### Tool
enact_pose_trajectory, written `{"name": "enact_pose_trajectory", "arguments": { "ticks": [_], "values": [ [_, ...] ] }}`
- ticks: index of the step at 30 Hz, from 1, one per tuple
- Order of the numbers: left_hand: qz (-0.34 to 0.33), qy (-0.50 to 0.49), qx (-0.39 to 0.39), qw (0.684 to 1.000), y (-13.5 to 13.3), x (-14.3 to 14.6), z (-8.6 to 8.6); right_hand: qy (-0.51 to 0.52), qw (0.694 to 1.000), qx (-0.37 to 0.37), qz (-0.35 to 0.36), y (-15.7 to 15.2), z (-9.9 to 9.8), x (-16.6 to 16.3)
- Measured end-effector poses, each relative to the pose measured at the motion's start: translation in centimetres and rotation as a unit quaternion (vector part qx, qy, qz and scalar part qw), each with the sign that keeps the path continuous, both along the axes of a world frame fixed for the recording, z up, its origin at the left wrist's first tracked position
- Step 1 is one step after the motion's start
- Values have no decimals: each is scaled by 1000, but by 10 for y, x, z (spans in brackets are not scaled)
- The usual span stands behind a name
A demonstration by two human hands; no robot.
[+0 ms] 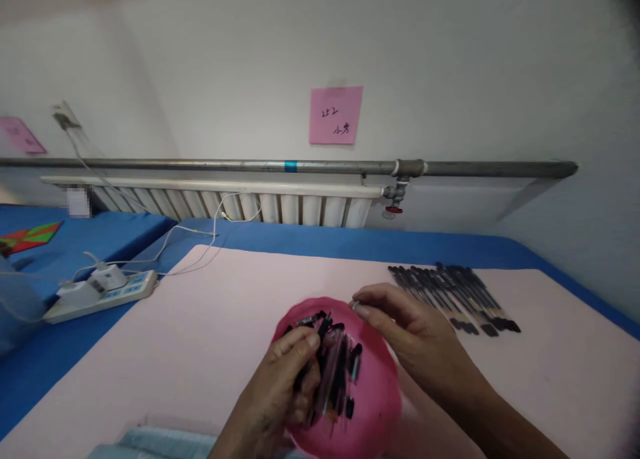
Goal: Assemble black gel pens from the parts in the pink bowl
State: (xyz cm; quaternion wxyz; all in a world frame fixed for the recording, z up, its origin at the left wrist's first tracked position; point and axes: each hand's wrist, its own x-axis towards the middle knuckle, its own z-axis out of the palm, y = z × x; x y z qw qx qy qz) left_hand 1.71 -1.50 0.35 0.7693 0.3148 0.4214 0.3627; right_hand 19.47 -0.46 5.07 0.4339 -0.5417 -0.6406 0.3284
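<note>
A pink scalloped bowl [373, 372] holds many slim black and clear stick-like pieces [340, 372], some with dark ends. My left hand [285, 375] is over the bowl's left side, its fingers closed around a slim black stick-like piece [325, 325] that points up and away. At the far right rim, my right hand [405, 319] pinches thumb and forefinger on a tiny silvery piece [356, 305]; its exact kind is too small to make out. To the right, several thin black brush-like sticks [445, 292] lie side by side in a row.
Pale pink sheeting [215, 325] covers the blue table [340, 239]. A white power strip [105, 295] with plugged-in adapters and cables sits left. Light-blue cloth [155, 442] lies at the near edge. Behind run a radiator [290, 209] and a metal pipe [225, 167].
</note>
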Motion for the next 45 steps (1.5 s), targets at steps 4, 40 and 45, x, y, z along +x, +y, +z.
{"name": "enact_pose_trajectory", "arguments": {
  "ticks": [4,40,45],
  "values": [
    [-15,0,1,1000,-5,8,-2,191,978,-79,-9,4,-3,-2],
    [-104,-63,-98,988,-6,0,-2,270,918,-236,167,11,-16,3],
    [-72,-51,-82,993,-6,3,-2,299,909,-230,178,6,-24,-6]
  ]
}}
